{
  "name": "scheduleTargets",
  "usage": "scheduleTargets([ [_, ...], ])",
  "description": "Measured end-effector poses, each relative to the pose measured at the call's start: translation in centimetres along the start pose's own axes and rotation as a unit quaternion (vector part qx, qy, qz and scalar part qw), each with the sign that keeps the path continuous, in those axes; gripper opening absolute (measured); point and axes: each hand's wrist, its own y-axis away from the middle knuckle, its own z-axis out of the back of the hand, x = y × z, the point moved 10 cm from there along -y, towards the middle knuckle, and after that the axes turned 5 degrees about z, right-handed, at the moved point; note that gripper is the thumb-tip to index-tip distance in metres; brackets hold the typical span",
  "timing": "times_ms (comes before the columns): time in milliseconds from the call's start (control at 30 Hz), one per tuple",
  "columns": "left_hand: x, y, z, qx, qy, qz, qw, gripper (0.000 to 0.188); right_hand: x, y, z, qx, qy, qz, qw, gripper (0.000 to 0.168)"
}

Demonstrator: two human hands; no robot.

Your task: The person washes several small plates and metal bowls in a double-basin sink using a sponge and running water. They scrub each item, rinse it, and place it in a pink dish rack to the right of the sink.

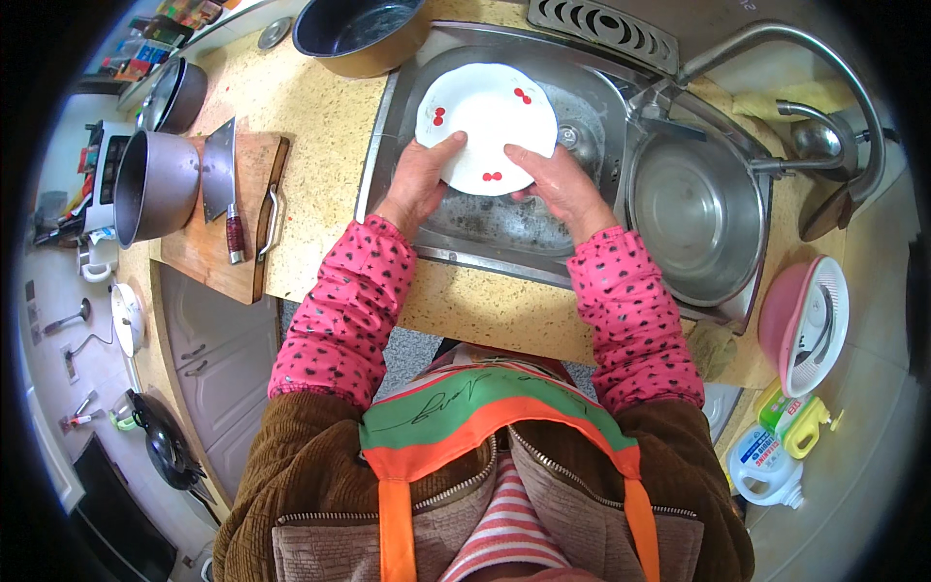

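Note:
Over the left basin of a steel double sink [494, 265], a white plate with red cherry-like marks [484, 109] is held between both hands. My left hand [425, 171] grips its lower left rim, thumb on the upper face and fingers underneath. On the lower right rim, my right hand [560, 182] has the same kind of grip. The basin below looks wet, and its drain strainer [571, 138] shows right of the plate. A large round metal basin [694, 211] sits in the right half of the sink.
A curved faucet [822, 44] rises at the back right. Left on the counter are a cleaver [220, 174] on a wooden cutting board [254, 240] and a grey pot [156, 189]. A brown pot [364, 58] stands behind left; a pink basin [782, 313] and detergent bottles [764, 465] are right.

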Motion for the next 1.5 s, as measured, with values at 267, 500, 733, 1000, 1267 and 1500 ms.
scheduleTargets([
  [267,3.0,0.7,-2.7,0.017,0.047,0.019,0.999,0.05,1.8,0.1,-0.5,-0.1,-0.011,0.108,0.989,0.034],
  [500,-3.2,-1.6,1.8,0.001,-0.334,-0.076,0.94,0.043,5.7,3.0,-0.8,-0.042,0.526,0.248,0.813,0.023],
  [733,0.5,-0.2,1.1,0.064,0.085,0.08,0.991,0.036,4.0,2.6,-3.1,-0.05,0.654,0.317,0.685,0.031],
  [1000,-0.9,1.7,2.5,0.017,0.025,0.037,0.999,0.03,-4.6,-1.4,3.4,0.063,0.728,-0.092,0.677,0.036],
  [1267,0.2,1.4,3.7,0.018,-0.032,0.035,0.999,0.034,-5.9,-2.7,6.6,0.053,0.577,0.036,0.814,0.023],
  [1500,2.0,0.9,1.9,0.028,-0.059,0.029,0.997,0.032,10.6,5.1,-3.2,-0.116,0.397,0.373,0.83,0.029],
])
